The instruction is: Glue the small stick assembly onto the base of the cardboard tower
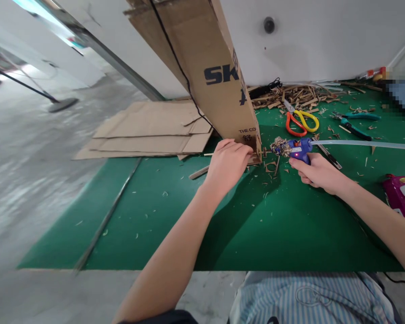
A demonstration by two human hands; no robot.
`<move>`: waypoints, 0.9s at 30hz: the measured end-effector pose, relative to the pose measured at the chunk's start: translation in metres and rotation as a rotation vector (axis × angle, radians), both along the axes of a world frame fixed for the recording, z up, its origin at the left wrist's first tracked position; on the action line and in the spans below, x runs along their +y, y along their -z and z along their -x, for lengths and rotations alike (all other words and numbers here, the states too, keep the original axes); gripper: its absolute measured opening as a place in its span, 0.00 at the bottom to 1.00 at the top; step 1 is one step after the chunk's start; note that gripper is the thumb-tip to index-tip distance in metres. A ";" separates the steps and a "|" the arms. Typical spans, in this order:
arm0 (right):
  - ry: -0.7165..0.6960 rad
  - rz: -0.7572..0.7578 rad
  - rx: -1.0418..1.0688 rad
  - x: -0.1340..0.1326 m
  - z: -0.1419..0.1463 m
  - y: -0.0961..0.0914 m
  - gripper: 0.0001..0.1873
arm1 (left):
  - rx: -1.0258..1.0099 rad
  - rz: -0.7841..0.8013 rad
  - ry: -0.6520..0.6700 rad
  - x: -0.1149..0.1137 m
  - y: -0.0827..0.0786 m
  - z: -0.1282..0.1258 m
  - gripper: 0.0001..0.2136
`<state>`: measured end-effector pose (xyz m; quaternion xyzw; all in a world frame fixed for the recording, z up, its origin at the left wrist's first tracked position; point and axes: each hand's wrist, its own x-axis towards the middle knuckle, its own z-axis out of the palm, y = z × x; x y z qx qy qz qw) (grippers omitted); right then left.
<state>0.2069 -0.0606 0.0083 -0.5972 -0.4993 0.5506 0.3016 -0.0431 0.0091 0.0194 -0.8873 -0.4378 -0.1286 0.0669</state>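
Observation:
My left hand (227, 164) is closed at the foot of a tall cardboard box (209, 81), its fingertips touching the lower front corner; what they pinch is hidden. A thin light stick (208, 155) shows just left of that hand. My right hand (315, 171) is wrapped around the grip of a blue hot glue gun (300, 149). Dried glue and scraps clump around its nozzle, which points left at the box's lower edge. From the gun's back a long translucent glue stick (361, 143) runs off to the right.
Flat cardboard sheets (145, 130) lie left of the box on the green table (148, 216). Beyond the right hand are scissors (300, 121), teal-handled pliers (356, 121), a cutter knife (329, 155) and a heap of scraps (300, 96). A magenta glue gun (398, 191) sits at the right.

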 end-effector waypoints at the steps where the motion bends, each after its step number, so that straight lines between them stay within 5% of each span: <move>1: 0.001 0.001 -0.002 0.000 0.000 0.000 0.19 | -0.006 0.004 0.004 0.000 0.000 0.000 0.12; 27: -0.002 0.001 -0.033 -0.002 0.001 -0.005 0.18 | 0.007 0.024 0.029 0.000 0.000 0.001 0.14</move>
